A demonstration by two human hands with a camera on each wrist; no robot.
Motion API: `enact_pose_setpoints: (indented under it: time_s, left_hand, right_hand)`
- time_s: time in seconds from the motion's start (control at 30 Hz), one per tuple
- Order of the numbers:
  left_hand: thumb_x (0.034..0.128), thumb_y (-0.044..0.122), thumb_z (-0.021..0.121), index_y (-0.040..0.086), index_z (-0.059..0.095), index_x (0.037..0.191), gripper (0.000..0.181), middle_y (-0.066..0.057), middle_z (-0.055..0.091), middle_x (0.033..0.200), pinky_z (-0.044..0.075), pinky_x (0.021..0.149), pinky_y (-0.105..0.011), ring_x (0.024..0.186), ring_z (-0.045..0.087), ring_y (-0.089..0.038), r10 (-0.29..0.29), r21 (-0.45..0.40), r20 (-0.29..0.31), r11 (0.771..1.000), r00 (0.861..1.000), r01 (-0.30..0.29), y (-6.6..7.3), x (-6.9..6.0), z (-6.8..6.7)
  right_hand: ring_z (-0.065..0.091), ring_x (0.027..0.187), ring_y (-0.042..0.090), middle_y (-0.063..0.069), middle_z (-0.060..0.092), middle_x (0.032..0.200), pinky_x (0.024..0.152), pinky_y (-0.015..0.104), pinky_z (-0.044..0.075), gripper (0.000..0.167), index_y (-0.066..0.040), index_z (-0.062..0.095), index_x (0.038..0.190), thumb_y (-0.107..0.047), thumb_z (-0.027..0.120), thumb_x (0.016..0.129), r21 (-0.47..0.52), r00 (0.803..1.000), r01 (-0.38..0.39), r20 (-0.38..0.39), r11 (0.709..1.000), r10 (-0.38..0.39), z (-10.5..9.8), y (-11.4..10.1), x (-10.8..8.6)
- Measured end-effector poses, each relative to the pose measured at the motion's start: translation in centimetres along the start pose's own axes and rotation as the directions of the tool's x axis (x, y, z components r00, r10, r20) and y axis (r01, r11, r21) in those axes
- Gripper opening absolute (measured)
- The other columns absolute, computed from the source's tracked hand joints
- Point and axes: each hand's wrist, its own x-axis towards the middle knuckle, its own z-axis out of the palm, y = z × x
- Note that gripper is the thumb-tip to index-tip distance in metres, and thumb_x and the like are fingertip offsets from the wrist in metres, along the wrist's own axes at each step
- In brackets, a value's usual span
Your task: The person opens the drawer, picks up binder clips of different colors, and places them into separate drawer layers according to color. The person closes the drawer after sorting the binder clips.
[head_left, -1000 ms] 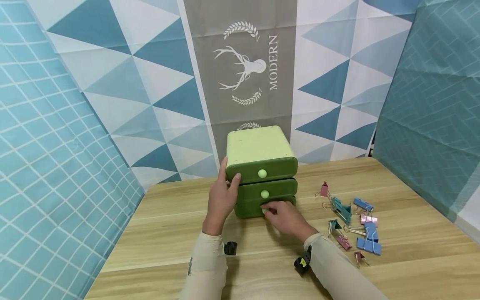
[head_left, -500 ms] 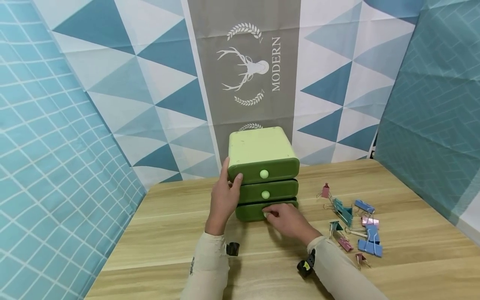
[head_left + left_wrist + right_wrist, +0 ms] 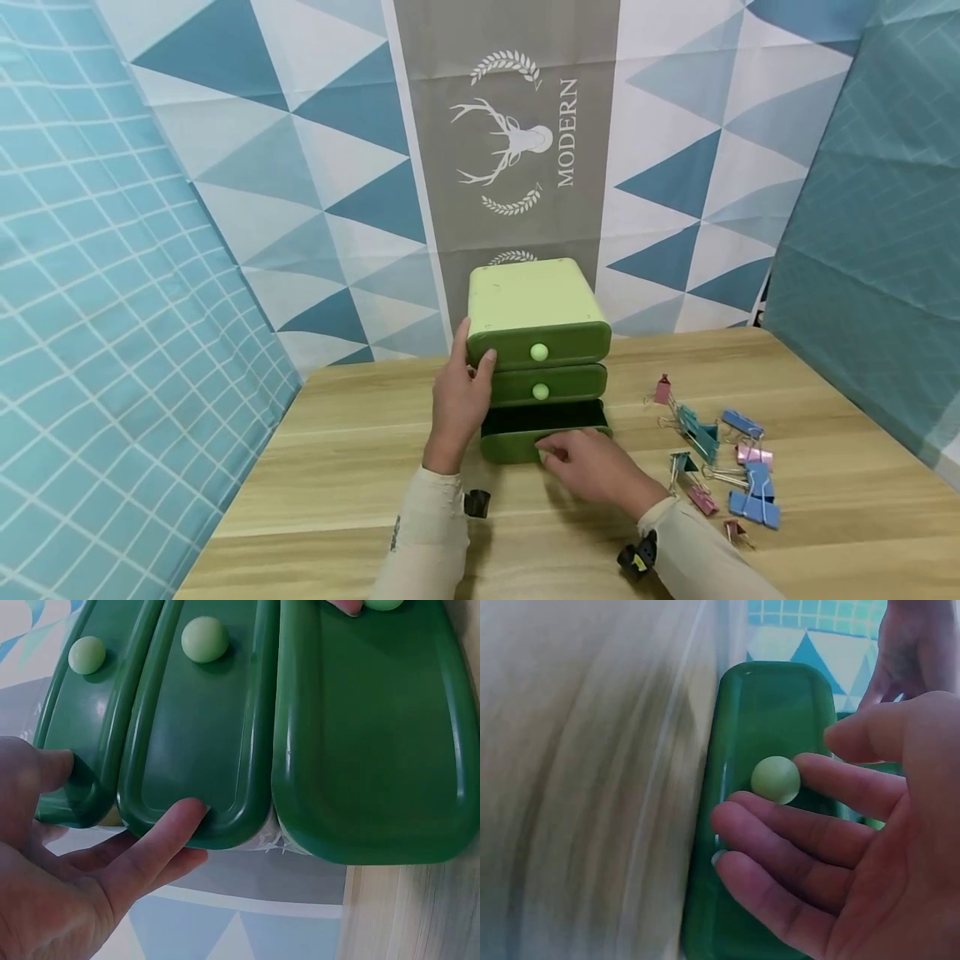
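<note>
A small drawer cabinet (image 3: 531, 293) with a pale green top and three dark green drawer fronts stands on the table. My left hand (image 3: 461, 400) grips its left front corner, thumb on the top drawer front and fingers along the side. In the left wrist view one finger touches the edge of the middle drawer (image 3: 196, 727). The bottom drawer (image 3: 510, 447) is pulled partway out, its visible interior dark. My right hand (image 3: 592, 468) holds that drawer's round pale green knob (image 3: 775, 780) between its fingers; the thumb appears apart from the knob. The upper two drawers are closed.
Several binder clips lie loose on the wooden table (image 3: 360, 467) to the right, among them a teal clip (image 3: 699, 433), a blue clip (image 3: 754, 508) and a pink clip (image 3: 702, 500). A patterned cloth (image 3: 517, 200) hangs behind the cabinet.
The bottom drawer has slid out toward me, with my right hand moving along with its knob. My left hand has kept its grip on the cabinet corner. The head view has shifted slightly.
</note>
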Motion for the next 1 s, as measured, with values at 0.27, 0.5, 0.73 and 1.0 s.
enact_pose_setpoints:
  time_s: [0.27, 0.5, 0.73, 1.0]
  left_hand:
    - [0.1042, 0.038, 0.055, 0.030, 0.026, 0.161, 0.064, -0.002, 0.043, 0.053, 0.038, 0.048, -0.035, 0.050, 0.044, -0.018, 0.022, 0.013, -0.010, 1.000, 1.000, -0.022, -0.1, -0.2, 0.2]
    - [0.1051, 0.037, 0.053, 0.025, 0.024, 0.161, 0.064, -0.003, 0.045, 0.057, 0.040, 0.050, -0.035, 0.053, 0.046, -0.019, 0.040, 0.028, -0.006, 0.999, 0.999, -0.040, -0.1, 0.0, 0.1]
    - [0.1053, 0.038, 0.052, 0.023, 0.023, 0.162, 0.065, -0.004, 0.048, 0.062, 0.042, 0.053, -0.036, 0.058, 0.049, -0.019, 0.070, 0.060, 0.006, 0.996, 0.997, -0.071, -0.2, 0.2, 0.3]
    - [0.1058, 0.040, 0.050, 0.024, 0.018, 0.162, 0.067, -0.003, 0.051, 0.066, 0.043, 0.053, -0.036, 0.058, 0.050, -0.018, 0.074, 0.107, 0.011, 0.991, 0.997, -0.075, -0.5, 0.1, 0.4]
  right_hand:
    - [0.035, 0.042, 0.005, -0.013, 0.053, 0.059, 0.051, 0.027, 0.040, 0.032, -0.013, 0.071, 0.128, -0.026, 0.057, 0.103, -0.033, 0.999, 0.000, 0.043, 0.999, 0.001, 0.0, -0.5, -0.8]
    - [0.033, 0.041, 0.005, -0.010, 0.046, 0.052, 0.050, 0.027, 0.037, 0.035, -0.013, 0.069, 0.130, -0.031, 0.057, 0.103, -0.034, 0.997, 0.013, 0.077, 0.999, -0.010, -0.2, -0.8, -1.1]
    - [0.043, 0.045, 0.005, -0.013, 0.052, 0.056, 0.059, 0.030, 0.043, 0.038, -0.013, 0.067, 0.132, -0.034, 0.056, 0.103, -0.051, 0.994, 0.023, 0.109, 0.998, -0.017, -0.6, -1.4, -1.9]
    - [0.056, 0.060, 0.004, -0.015, 0.058, 0.065, 0.078, 0.044, 0.053, 0.044, -0.013, 0.065, 0.135, -0.041, 0.056, 0.102, -0.106, 0.977, 0.063, 0.209, 0.992, -0.040, -1.3, -2.7, -2.8]
